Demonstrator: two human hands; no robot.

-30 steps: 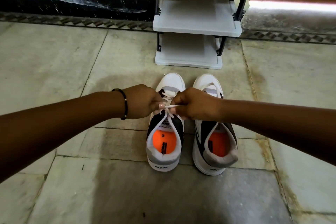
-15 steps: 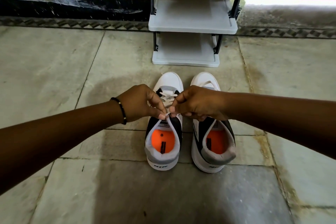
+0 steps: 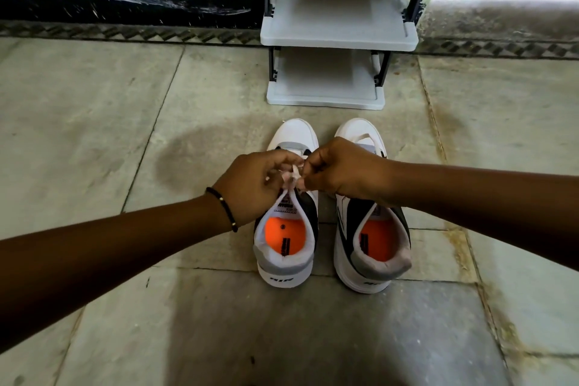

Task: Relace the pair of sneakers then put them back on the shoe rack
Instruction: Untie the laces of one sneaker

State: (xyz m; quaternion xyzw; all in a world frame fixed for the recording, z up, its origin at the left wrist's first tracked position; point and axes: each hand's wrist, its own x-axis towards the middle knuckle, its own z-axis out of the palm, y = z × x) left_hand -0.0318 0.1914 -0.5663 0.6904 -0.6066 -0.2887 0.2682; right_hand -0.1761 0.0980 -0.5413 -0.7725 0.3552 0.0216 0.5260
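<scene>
white lace pinched between both hands over the left sneaker

white lace (image 3: 293, 177) is gathered at the top of the left sneaker (image 3: 286, 229), just above the tongue, and both hands close on it. the left hand (image 3: 253, 185) curls its fingers around one strand; the right hand (image 3: 341, 171) pinches the other, fingertips almost touching. a second ago the lace was stretched flat between the two hands lower down; now the hands have come closer together and sit a little further towards the toe, with the lace bunched up between them. whether a knot has formed cannot be told, since the fingers hide it.

the right sneaker (image 3: 372, 241) stands just beside the left one, heels towards the camera, orange insoles showing; its place on the stone floor (image 3: 94, 122) is unchanged. the grey shoe rack (image 3: 338, 34) stands beyond the toes against the wall, its two visible shelves bare. a black beaded bracelet (image 3: 222, 204) circles the left wrist.
</scene>
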